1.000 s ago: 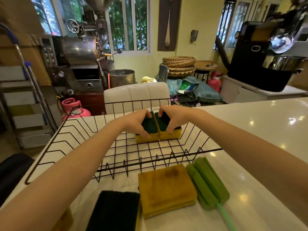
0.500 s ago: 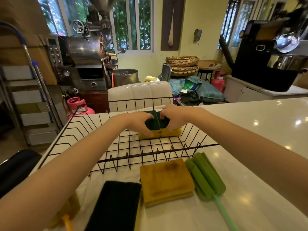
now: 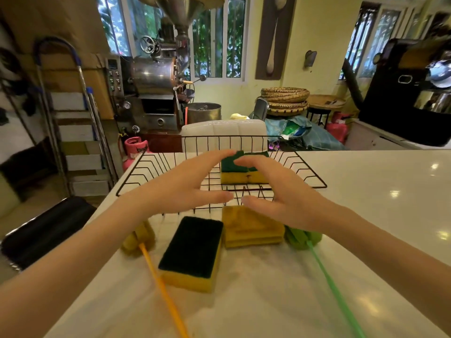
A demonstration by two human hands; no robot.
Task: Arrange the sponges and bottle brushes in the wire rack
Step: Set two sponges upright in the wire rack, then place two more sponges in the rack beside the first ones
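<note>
Two yellow sponges with green scrub tops sit side by side at the far end of the black wire rack. My left hand and my right hand hover open above the rack's near edge, fingers spread, holding nothing. On the white counter in front of the rack lie a big yellow sponge with a dark top, a stack of flat yellow sponge cloths, a yellow bottle brush with an orange handle and a green bottle brush, partly hidden under my right wrist.
The white counter runs off to the right. A white padded chair back stands just behind the rack. Further back are a metal roasting machine, a stepladder, pink gas cylinders and stacked woven baskets.
Both hands have let go of the two green-topped sponges and drawn back toward me, opening. The sponges stay at the rack's far end. The camera has tilted down, showing more counter.
</note>
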